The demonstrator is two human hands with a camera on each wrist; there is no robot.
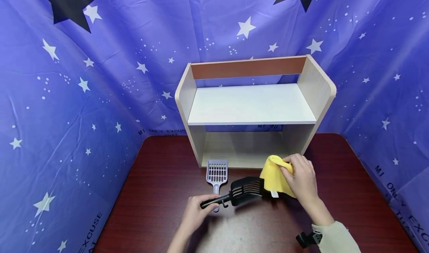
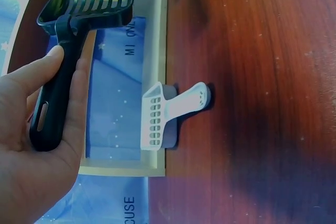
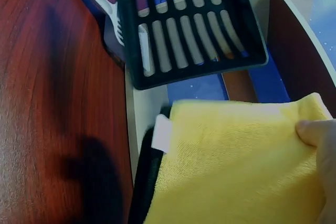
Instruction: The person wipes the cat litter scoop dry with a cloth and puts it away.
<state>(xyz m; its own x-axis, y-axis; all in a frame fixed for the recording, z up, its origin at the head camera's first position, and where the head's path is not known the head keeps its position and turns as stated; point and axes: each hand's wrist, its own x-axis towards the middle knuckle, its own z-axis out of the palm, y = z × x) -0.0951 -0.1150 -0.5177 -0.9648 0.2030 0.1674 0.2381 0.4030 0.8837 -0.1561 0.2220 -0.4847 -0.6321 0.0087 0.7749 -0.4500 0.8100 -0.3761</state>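
Pinching fuzzy cloth (image 1: 274, 177) is the right hand (image 1: 303, 177) — the left hand (image 1: 197, 212) grips a slotted scoop (image 1: 236, 198).

In the head view's lower centre, the black scoop (image 1: 231, 196) partly covers the grey scoop (image 1: 216, 183). The right wrist view's right edge cuts the right hand (image 3: 324, 153).

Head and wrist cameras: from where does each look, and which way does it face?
Head: on the head, facing forward and down to shelf and table; left hand and right hand show.
Left wrist: worn there, facing black scoop; left hand shows.
Right wrist: worn there, facing yellow cloth; right hand partly shows.
Wrist views share black scoop, grey scoop.
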